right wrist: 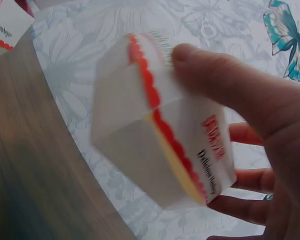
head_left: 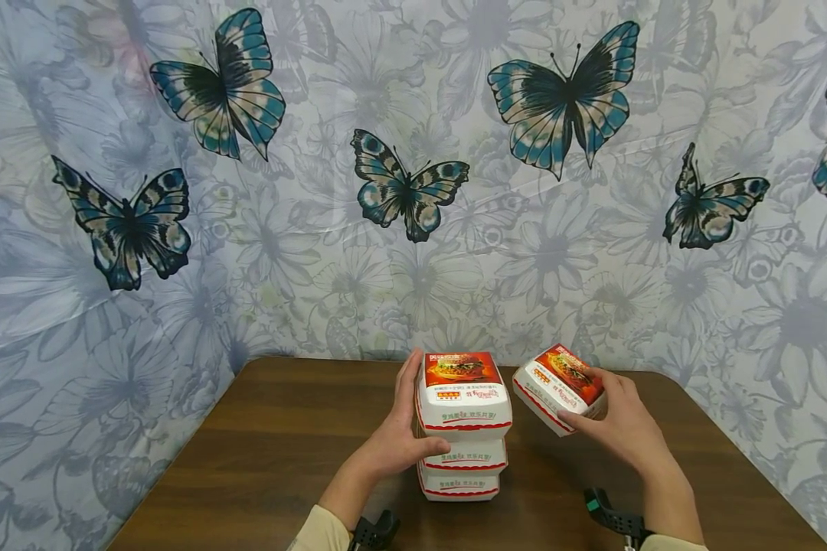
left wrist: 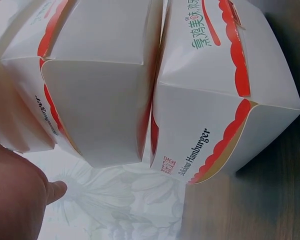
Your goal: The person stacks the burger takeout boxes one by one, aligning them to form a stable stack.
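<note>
White and red hamburger boxes stand in a stack, the uppermost box (head_left: 465,390) showing a burger picture on its lid. Beneath it sit a second box (head_left: 478,456) and a bottom box (head_left: 458,487), slightly out of line. My left hand (head_left: 396,436) holds the upper box from the left, thumb across the front, fingers along its side toward the back. Another hamburger box (head_left: 547,386) hangs tilted right of the stack, and my right hand (head_left: 620,421) grips it by its right side. In the right wrist view that box (right wrist: 125,125) is partly blurred, the thumb over one face.
The brown wooden table (head_left: 282,444) reaches back to a wall covering (head_left: 303,306) printed with flowers and butterflies. Black straps with mounts sit on the left wrist (head_left: 375,529) and the right wrist (head_left: 613,516).
</note>
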A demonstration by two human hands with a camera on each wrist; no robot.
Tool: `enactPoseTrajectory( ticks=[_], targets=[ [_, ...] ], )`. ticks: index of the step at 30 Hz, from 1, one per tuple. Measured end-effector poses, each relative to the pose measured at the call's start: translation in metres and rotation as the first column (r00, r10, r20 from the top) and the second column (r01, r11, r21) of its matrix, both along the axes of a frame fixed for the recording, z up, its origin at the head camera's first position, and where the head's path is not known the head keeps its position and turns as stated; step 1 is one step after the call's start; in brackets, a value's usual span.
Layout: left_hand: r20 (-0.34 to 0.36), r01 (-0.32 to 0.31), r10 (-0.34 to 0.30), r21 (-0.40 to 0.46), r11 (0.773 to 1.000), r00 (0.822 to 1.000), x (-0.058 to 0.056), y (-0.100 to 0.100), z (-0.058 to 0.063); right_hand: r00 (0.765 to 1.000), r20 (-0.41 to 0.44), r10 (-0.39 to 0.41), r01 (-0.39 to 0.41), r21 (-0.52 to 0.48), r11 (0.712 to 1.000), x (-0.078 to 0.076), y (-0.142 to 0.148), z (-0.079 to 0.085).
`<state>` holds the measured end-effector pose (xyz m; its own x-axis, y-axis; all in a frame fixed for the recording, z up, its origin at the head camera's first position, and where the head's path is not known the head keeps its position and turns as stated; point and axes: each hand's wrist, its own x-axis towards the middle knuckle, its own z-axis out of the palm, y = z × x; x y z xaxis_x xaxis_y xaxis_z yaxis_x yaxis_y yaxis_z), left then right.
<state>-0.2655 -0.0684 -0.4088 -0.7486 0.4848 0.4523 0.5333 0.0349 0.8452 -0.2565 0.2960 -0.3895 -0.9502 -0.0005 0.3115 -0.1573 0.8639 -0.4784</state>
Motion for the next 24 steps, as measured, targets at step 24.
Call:
enactPoseTrajectory(
  ticks=[24],
  targets=[
    [-0.061,-0.02,0.019,-0.016,1.0,0.998,-0.001,0.0,-0.001,0.944,-0.33,-0.008,-0.137,-0.416,0.899,0.022,-0.041,0.045]
  ],
)
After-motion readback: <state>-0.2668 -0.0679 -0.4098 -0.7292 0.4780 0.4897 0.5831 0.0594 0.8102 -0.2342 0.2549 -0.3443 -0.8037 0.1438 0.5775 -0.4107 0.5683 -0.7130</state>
